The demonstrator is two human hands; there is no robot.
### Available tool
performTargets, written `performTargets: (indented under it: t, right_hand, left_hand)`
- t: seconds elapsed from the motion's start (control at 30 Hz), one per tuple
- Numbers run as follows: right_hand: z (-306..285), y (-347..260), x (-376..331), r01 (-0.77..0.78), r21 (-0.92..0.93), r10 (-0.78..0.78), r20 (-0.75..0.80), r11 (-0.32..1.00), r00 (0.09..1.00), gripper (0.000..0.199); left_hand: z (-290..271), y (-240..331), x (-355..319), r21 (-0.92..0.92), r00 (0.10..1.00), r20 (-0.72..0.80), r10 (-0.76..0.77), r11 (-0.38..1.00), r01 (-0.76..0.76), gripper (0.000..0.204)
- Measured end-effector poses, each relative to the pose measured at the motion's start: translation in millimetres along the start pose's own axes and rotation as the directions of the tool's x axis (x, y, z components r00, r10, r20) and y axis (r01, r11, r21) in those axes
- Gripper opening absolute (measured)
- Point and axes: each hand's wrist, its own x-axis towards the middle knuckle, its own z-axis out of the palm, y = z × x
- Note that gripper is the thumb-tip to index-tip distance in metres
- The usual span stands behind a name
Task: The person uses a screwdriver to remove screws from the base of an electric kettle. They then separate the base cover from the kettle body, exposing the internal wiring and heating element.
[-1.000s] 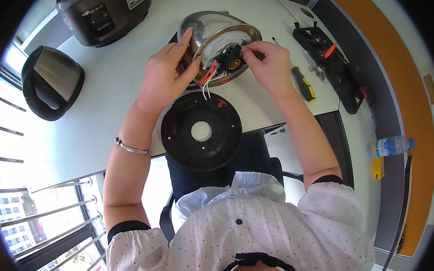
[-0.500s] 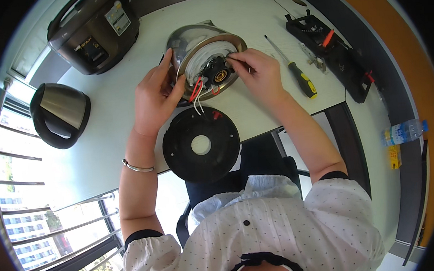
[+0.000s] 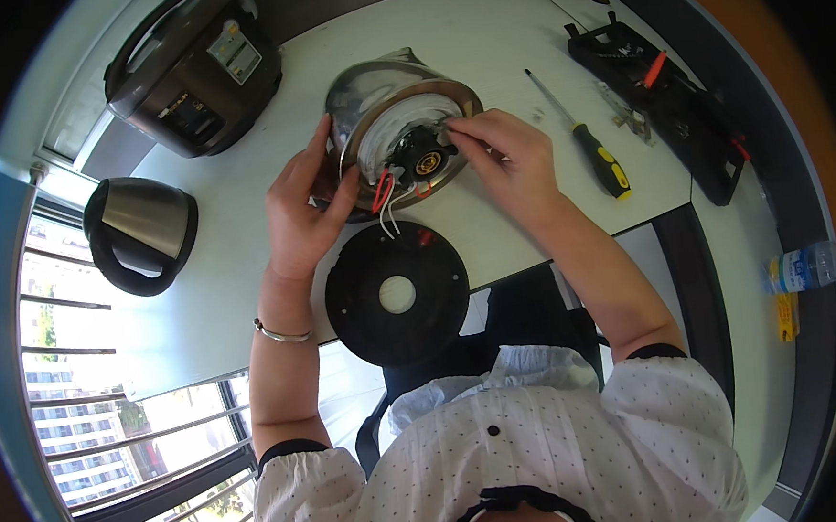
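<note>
A shiny metal kettle body lies tilted on the table with its opened underside toward me. In that underside sit a black round connector, red wires and white wires. My left hand clasps the left side of the kettle body, thumb at its rim. Thumb and fingertips of my right hand are pinched together at the connector's upper right edge; whatever they hold is too small to make out. Just below the kettle body, a black disc-shaped base cover with a central hole overhangs the table's front edge.
Right of my hands lies a yellow-black screwdriver, beside an open black tool case. At the left stand a steel kettle and a dark rice cooker. A water bottle is at the far right.
The whole view has shifted slightly, so everything appears a little further right and lower. Both hands keep nearly the same hold on the kettle body and at the connector.
</note>
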Motion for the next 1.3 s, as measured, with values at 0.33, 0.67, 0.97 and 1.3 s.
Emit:
performTargets:
  t: [0.33,0.67,0.97,1.3]
  right_hand:
    - [-1.1,-5.1,0.5,-0.050,0.028,0.050,0.021,0.998,0.999,0.015]
    - [-0.1,-5.6,0.2,-0.072,0.017,0.072,0.026,0.997,0.997,0.015]
    - [0.9,-6.5,0.1,-0.107,0.012,0.106,0.046,0.994,0.993,0.016]
    - [-1.2,-2.0,-3.5,-0.146,0.067,0.142,0.058,0.987,0.988,0.017]
  left_hand:
    - [0.6,-1.9,-0.3,-0.019,1.000,-0.002,-0.005,1.000,0.005,0.052]
    - [1.0,-5.0,-1.1,-0.035,0.999,-0.021,0.027,0.999,-0.028,0.052]
    - [-0.9,-6.5,-2.1,-0.018,0.999,-0.023,0.027,0.999,-0.028,0.054]
    - [-2.4,-1.4,-3.5,-0.033,1.000,0.016,0.024,0.999,-0.023,0.056]
